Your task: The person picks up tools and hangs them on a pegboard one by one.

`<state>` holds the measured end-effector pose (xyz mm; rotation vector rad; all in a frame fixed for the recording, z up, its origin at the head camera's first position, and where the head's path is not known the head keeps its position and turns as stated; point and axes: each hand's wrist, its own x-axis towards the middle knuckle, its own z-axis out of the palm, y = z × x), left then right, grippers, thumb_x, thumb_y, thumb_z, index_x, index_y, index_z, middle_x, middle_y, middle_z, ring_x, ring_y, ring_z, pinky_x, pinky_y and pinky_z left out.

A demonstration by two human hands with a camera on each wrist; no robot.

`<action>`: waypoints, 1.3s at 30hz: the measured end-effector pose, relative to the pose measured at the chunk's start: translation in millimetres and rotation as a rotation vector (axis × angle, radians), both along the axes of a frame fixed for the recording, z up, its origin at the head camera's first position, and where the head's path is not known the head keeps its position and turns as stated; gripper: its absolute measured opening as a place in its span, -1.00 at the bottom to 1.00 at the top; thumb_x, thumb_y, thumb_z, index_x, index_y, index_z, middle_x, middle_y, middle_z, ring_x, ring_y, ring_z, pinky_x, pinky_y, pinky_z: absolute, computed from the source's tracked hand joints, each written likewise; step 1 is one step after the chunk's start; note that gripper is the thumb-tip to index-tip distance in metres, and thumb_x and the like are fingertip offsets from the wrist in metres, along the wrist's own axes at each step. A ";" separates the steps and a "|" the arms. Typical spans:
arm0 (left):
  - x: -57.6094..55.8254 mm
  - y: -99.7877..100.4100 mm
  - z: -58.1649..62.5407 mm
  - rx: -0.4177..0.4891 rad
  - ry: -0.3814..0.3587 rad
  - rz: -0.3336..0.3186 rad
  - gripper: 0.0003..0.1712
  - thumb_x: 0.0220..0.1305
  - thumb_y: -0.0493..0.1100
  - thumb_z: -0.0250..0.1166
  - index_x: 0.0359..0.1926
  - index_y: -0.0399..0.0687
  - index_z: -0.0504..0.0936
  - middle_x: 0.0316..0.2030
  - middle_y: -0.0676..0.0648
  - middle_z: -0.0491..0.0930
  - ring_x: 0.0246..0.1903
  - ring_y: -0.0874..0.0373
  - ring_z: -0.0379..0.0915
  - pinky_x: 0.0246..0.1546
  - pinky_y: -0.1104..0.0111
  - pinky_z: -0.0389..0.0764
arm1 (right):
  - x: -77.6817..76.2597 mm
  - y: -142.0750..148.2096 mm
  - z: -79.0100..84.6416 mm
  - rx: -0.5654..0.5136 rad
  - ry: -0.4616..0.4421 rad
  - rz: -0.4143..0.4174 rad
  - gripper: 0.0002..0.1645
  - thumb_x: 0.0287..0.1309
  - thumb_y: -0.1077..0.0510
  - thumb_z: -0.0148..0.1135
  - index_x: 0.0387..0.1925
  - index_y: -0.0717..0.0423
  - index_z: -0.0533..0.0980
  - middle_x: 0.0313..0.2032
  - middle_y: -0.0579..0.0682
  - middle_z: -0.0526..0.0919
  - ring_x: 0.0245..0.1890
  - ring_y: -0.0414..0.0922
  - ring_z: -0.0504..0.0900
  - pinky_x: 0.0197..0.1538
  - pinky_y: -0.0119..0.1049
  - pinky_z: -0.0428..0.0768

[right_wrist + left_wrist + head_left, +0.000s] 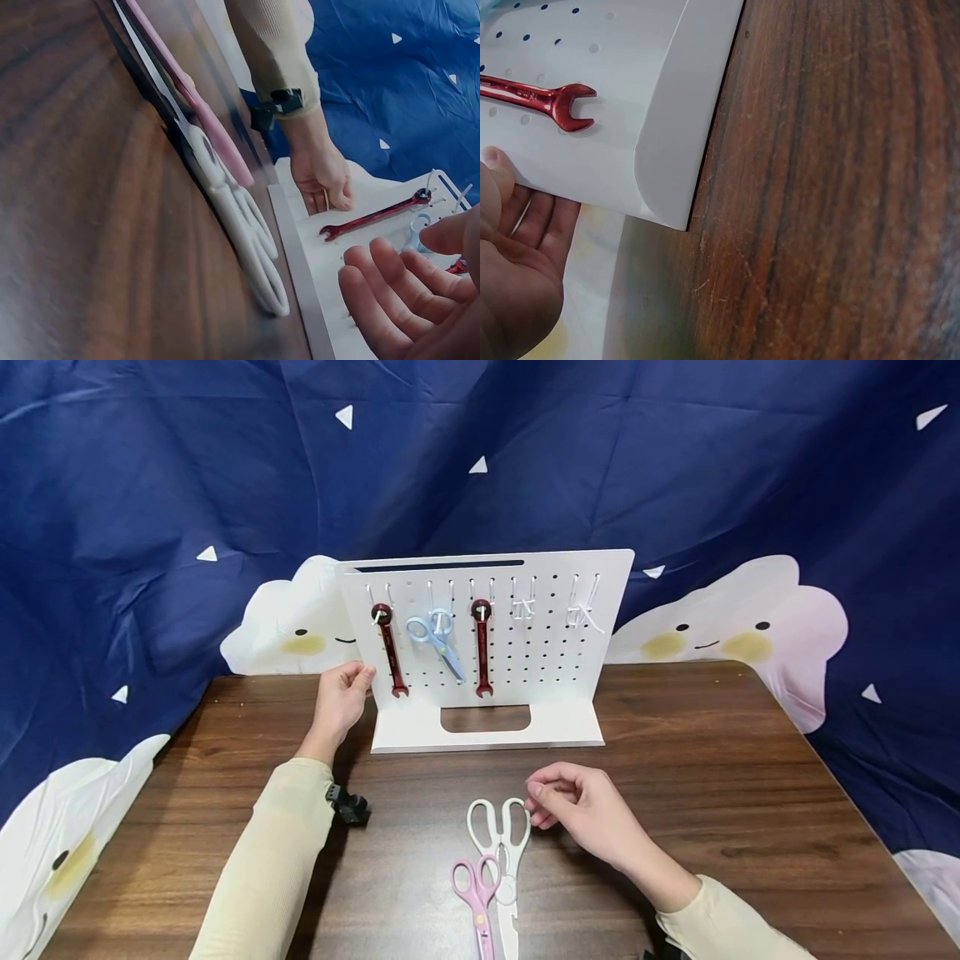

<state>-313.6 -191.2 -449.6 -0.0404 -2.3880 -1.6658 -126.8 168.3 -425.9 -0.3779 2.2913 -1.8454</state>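
My left hand (341, 697) grips the left edge of a white pegboard (615, 578), thumb in front and fingers behind it in the left wrist view. Two red wrenches (391, 652) and light blue scissors (452, 659) hang from the board's hooks. Over the table, my right hand (585, 810) has loosely bent fingers and holds nothing. Its fingertips are right beside the handle loops of white scissors (507, 890). Pink scissors (481, 920) lie against these on the left, slightly overlapping them in the head view.
The board stands on a flat white base (566, 727) toward the back of the brown wooden table (712, 777). White hooks (523, 607) with nothing hung on them stick out at its right side. A dark blue curtain (675, 460) hangs behind.
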 end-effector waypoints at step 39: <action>2.7 1.4 2.8 0.039 0.009 0.002 -0.66 0.62 -0.23 0.24 -0.13 -0.54 0.71 -0.52 0.08 0.66 -0.38 0.43 0.55 -0.13 0.51 0.75 | 45.6 -23.0 -38.7 0.217 -0.193 0.063 -0.63 0.34 -0.01 0.51 -0.39 0.17 0.59 -0.71 -0.02 0.66 -0.82 -0.23 0.62 -0.68 -0.09 0.68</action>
